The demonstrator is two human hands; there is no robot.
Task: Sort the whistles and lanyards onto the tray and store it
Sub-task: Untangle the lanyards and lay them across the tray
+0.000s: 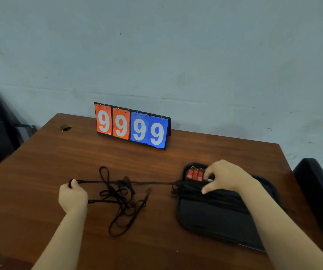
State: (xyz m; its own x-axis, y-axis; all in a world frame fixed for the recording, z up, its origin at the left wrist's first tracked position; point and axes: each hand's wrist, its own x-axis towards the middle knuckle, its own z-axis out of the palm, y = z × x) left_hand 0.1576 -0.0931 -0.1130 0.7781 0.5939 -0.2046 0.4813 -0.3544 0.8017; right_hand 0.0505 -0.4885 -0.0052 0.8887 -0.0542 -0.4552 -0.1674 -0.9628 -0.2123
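Lanyards (pixel 121 193) lie in a loose black tangle mid-worktop (pixel 40 172). One strand is stretched taut from 9 o'clock, where the left hand (pixel 73 197) grips its loop in closed fingers, to the tray (pixel 215 221) at 3 o'clock. There the right hand (pixel 227 177) curls its fingers (pixel 205 190) onto cords bundled just beside the red whistles (pixel 194 174). Light, limp and likely to snag, each cord is probably best taken by an end loop and drawn out singly.
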